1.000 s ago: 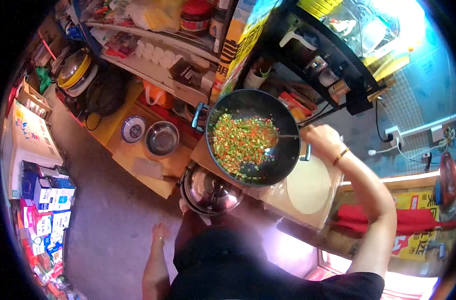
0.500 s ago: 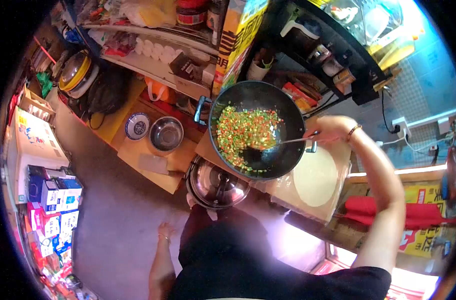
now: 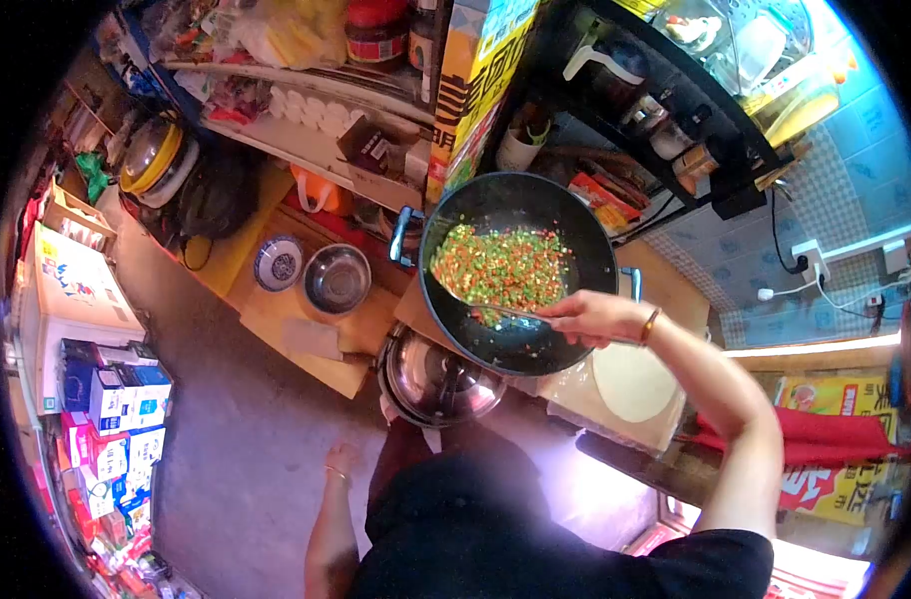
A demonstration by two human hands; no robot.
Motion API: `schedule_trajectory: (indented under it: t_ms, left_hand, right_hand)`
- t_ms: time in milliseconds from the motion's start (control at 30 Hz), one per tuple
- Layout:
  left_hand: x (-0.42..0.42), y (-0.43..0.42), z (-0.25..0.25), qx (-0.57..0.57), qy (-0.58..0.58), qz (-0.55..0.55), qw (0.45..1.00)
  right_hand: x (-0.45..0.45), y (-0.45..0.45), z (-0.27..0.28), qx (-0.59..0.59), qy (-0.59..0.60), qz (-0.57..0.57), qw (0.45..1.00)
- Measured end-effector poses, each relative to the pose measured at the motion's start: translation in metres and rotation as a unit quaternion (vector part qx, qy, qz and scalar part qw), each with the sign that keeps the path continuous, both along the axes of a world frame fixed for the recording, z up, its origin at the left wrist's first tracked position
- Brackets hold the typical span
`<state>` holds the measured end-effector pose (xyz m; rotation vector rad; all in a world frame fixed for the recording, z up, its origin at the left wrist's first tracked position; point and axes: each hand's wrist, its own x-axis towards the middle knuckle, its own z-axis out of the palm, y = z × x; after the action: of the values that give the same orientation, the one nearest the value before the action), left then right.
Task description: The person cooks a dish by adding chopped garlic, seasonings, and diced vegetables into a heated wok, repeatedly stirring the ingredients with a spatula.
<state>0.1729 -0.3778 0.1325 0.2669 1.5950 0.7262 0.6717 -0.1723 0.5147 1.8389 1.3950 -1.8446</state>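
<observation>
A large black wok (image 3: 583,225) with two side handles holds a chopped mix of green, red and pale bits (image 3: 510,262). Over its near right rim, my right hand (image 3: 597,317) is closed round the handle of a metal spatula (image 3: 505,311). The spatula's shaft runs left into the wok, and its head is partly hidden by the food. My left hand (image 3: 343,457) hangs low beside my leg, away from everything, with its fingers loosely open and nothing in them. Just below the wok sits a steel pot with a shiny lid (image 3: 425,379).
Left of the wok are a steel bowl (image 3: 336,280) and a blue-patterned bowl (image 3: 278,264). A pale round sheet (image 3: 635,387) lies at the right. Shelves with jars and bags stand behind. Stacked boxes (image 3: 116,399) line the far left.
My right hand has moved left and down, over the wok's near edge. The spatula's head has swept left through the chopped mix. My left hand hangs in nearly the same place.
</observation>
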Motion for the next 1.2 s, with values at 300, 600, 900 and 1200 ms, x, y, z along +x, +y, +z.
schedule_trajectory:
  t_ms: [300,600,900,1200]
  left_hand:
    - [-0.008,0.018,0.019,0.002,-0.013,-0.024,1.0]
    - [-0.037,0.012,-0.036,0.031,0.071,-0.231,0.97]
    - [0.005,0.043,-0.028,0.014,-0.044,-0.098,0.994]
    - [-0.006,0.048,-0.02,0.035,-0.04,-0.094,0.994]
  right_hand:
    - [0.054,-0.068,-0.064,0.191,0.036,-0.207,0.959]
    - [0.015,-0.056,-0.073,0.363,-0.232,0.063,0.9]
    - [0.012,-0.148,0.023,0.244,-0.223,0.095,0.939]
    - [0.007,-0.063,-0.046,0.448,-0.183,-0.036,0.874]
